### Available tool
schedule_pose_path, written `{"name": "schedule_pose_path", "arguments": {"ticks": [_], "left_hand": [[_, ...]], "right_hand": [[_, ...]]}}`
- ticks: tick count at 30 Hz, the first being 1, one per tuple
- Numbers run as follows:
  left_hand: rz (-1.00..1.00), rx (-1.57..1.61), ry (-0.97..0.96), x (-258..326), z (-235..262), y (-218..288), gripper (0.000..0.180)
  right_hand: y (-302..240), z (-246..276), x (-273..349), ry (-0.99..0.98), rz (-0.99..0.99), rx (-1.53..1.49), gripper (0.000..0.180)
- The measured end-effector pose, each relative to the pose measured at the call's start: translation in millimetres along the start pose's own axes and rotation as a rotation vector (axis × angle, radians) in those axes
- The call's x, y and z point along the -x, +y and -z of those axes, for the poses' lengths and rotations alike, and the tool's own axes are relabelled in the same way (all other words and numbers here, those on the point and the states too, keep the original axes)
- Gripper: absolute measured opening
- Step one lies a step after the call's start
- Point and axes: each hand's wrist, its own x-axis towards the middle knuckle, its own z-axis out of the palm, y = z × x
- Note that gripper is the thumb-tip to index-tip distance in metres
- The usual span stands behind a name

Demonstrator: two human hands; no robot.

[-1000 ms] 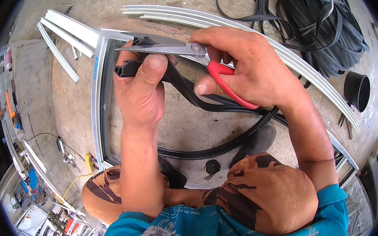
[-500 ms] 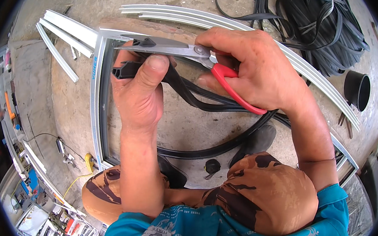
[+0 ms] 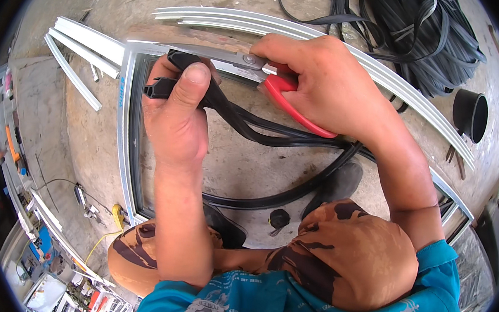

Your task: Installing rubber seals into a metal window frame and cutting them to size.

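At the frame corner: the left hand and the right hand meet over the top left corner of a pale metal frame lying on the concrete floor.
Strip: a black rubber strip runs from the left grip down and round in a loop inside the frame; its cut end sticks out just left of the thumb.
Done: judging by how things lie, the strip is brought up to the corner and lined up for trimming.
Left to do: most of the strip lies loose on the floor, not pressed into the frame channel, so the seating seems largely ahead.
Left grip: clamped on the strip, thumb on top, fingers curled under, forearm coming straight up from below.
Right grip: closed round the red handles of the cutters, wrist bent, blades pointing left along the top rail, just above the left grip.
Blades: whether they bite the strip I cannot tell.
Beyond the right grip: a pile of spare black strip and a black cup.
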Motion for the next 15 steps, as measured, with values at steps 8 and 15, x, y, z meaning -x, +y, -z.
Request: {"name": "schedule_pose_path", "arguments": {"ticks": [8, 15], "left_hand": [[-0.001, 0.278, 0.062, -19.4, -8.5, 21.6, 0.025], [-0.09, 0.298, -0.132, -73.8, 24.8, 125.7, 0.022]], "right_hand": [[22.5, -8.2, 0.4, 0.024, -0.207, -0.385, 0.053], [14.4, -32.6, 14.5, -0.332, -0.177, -0.677, 0.079]]}}
